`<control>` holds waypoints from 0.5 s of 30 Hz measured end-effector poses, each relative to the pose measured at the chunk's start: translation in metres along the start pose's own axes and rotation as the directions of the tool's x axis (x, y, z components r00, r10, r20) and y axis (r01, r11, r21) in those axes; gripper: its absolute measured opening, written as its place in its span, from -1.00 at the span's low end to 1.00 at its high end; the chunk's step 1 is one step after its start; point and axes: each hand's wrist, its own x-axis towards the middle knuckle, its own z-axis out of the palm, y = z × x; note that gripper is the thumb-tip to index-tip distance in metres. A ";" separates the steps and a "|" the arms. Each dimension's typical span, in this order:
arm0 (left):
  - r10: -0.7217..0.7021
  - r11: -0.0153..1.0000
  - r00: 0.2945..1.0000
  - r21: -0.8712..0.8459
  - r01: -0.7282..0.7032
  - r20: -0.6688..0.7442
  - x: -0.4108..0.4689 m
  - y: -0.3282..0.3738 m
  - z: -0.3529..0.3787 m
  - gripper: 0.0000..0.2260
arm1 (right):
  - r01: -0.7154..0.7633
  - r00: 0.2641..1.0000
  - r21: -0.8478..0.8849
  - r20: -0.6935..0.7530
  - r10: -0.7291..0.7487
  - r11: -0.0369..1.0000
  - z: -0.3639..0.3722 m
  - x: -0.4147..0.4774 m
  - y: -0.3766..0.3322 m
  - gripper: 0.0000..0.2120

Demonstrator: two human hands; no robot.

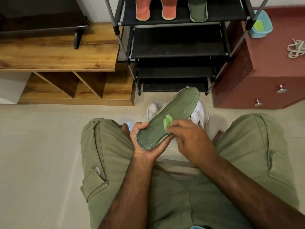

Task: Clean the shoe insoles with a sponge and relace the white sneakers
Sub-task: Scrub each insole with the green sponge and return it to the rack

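Note:
My left hand (145, 146) grips the heel end of a green insole (171, 116), which slants up and to the right above my lap. My right hand (188, 138) pinches a small green sponge (168, 121) against the insole's middle. Below the insole, on the tiled floor between my knees, stand two white sneakers (152, 111), partly hidden by it. Two orange insoles (142, 9) and another green insole (198, 10) lie on the top shelf of the black shoe rack (178, 52). A bundle of white laces (296, 47) rests on the red cabinet.
A light-blue tub (260, 25) with something green inside sits on the red cabinet (257, 75) at the right. A wooden TV unit (62, 55) with open compartments stands at the left. Pale floor tiles (41, 154) spread to the left of my legs.

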 end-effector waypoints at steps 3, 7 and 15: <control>0.007 0.999 1.000 -0.050 -0.006 0.027 0.001 0.001 -0.003 -0.41 | 0.090 0.994 0.006 0.065 -0.090 0.996 -0.004 -0.004 -0.003 -0.71; -0.042 0.995 0.997 -0.088 0.047 0.063 0.001 0.000 -0.002 -0.30 | -0.062 0.995 -0.045 -0.075 0.059 0.997 -0.007 0.007 0.019 -0.72; -0.074 0.991 0.997 -0.109 0.075 0.007 0.001 0.003 -0.003 -0.48 | 0.146 0.988 -0.156 -0.036 -0.153 0.977 -0.011 0.003 0.019 -0.70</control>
